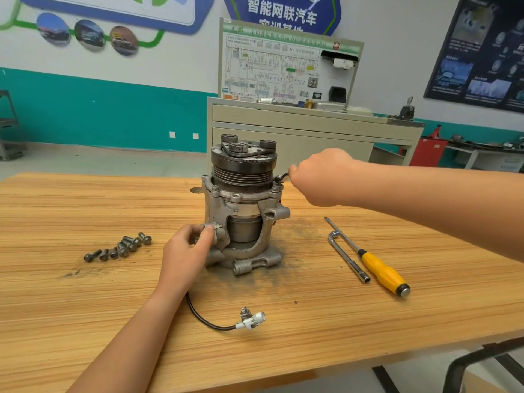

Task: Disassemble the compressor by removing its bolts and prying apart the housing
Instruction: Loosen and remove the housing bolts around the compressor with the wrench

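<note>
Grey cast aluminium makes up the compressor (243,205), which stands upright on the wooden table (85,307) with its grooved pulley end on top. The left hand (184,253) grips a lug low on the compressor's left side, thumb and fingers curled round it to steady the body. The right hand (320,177) is closed at the compressor's upper right, pinching a thin dark tool (281,177) whose bent end reaches down to a flange bolt (274,190); whether it is a hex key or something else is too small to tell.

Left of the compressor lies a row of loose bolts (122,246). To its right lie an L-shaped socket wrench (347,256) and a yellow-handled screwdriver (380,268), both untouched. In front of the compressor a black cable (204,319) curves to a white connector (252,319).

My reading is that bolt removal is well along and this is one of the last fasteners on the upper flange, with the housing not yet split. The next move calls for a firm hold from the left hand against the turning force, the tool seated squarely in the bolt head, then the screwdriver for prying the seam
</note>
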The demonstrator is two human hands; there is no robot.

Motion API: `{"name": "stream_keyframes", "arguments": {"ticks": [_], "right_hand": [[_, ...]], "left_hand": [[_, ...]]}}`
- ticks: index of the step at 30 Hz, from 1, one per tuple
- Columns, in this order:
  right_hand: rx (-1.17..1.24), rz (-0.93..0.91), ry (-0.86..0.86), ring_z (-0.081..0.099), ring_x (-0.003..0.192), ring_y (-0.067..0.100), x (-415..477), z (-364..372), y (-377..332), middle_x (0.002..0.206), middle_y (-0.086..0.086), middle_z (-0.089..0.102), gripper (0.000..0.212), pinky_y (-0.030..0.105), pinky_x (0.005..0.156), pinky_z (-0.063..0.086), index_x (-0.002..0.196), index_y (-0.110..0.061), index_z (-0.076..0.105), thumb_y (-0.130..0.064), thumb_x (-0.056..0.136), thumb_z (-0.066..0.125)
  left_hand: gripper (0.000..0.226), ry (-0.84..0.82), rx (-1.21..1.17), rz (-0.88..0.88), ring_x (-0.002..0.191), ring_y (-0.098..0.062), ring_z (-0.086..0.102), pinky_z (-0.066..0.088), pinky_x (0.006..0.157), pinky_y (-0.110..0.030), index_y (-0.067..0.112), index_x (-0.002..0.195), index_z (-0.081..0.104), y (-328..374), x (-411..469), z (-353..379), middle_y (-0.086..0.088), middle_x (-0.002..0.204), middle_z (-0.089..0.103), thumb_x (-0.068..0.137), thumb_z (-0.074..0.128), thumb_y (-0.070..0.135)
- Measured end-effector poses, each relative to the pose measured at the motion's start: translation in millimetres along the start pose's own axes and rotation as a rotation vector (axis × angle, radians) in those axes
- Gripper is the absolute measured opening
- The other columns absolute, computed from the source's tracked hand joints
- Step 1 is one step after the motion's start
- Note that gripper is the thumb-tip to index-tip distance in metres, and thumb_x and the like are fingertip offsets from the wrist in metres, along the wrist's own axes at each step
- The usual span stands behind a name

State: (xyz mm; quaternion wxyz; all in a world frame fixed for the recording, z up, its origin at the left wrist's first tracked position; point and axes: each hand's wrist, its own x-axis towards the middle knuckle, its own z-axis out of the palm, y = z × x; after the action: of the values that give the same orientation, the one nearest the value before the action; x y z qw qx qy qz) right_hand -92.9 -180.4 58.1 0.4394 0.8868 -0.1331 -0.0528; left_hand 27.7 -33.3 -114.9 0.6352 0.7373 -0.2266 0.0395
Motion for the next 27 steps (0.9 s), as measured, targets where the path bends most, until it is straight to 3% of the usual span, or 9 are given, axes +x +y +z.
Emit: {"name": "stream_keyframes", "arguments": {"ticks": [8,12,15,21,27], "right_hand": [[-0.084,-0.014,0.03,0.03,0.047,0.016,-0.3,6.5,-7.0,0.06,0.002,0.032,0.029,0.026,0.039,0.021,0.121,-0.006,0.05,-0.004,0.093,0.041],[0.051,0.027,0.046,0.036,0.048,0.014,-0.2,17.4,-5.4,0.06,0.0,0.038,0.025,0.025,0.04,0.023,0.094,-0.01,0.052,-0.023,0.097,0.031],[0.098,0.037,0.061,0.037,0.048,0.013,4.7,22.0,-2.5,0.059,0.0,0.039,0.026,0.025,0.04,0.025,0.086,-0.011,0.048,-0.023,0.098,0.029],[0.041,0.04,0.027,0.038,0.047,0.013,14.1,38.6,9.4,0.059,-0.002,0.04,0.009,0.025,0.041,0.025,0.091,-0.012,0.044,-0.008,0.093,0.036],[0.023,0.079,0.122,0.04,0.056,0.017,42.0,58.9,20.1,0.059,-0.002,0.034,0.021,0.025,0.041,0.022,0.106,-0.011,0.05,-0.002,0.09,0.039]], "left_hand": [[0.019,0.003,0.03,0.019,0.081,0.0,0.056,0.038,0.066,-0.016,0.023,0.075,0.063,0.5,-0.2,-0.3,0.012,0.081,0.065,0.09,0.054,0.031],[0.019,0.003,0.027,0.015,0.081,0.0,0.056,0.039,0.065,-0.016,0.021,0.078,0.063,1.6,-0.3,-0.3,0.01,0.083,0.065,0.09,0.054,0.032],[0.019,-0.005,0.027,0.011,0.081,0.0,0.056,0.038,0.065,-0.015,0.02,0.079,0.064,2.6,-0.2,-0.5,0.01,0.083,0.065,0.09,0.054,0.031],[0.019,-0.008,0.006,-0.005,0.084,-0.006,0.058,0.042,0.07,-0.019,0.018,0.077,0.064,3.6,-0.5,-1.1,0.006,0.084,0.066,0.089,0.054,0.03],[0.021,-0.013,-0.013,-0.009,0.083,-0.007,0.059,0.041,0.068,-0.02,0.018,0.074,0.062,2.1,-0.4,-1.1,0.004,0.082,0.066,0.09,0.055,0.028]]}}
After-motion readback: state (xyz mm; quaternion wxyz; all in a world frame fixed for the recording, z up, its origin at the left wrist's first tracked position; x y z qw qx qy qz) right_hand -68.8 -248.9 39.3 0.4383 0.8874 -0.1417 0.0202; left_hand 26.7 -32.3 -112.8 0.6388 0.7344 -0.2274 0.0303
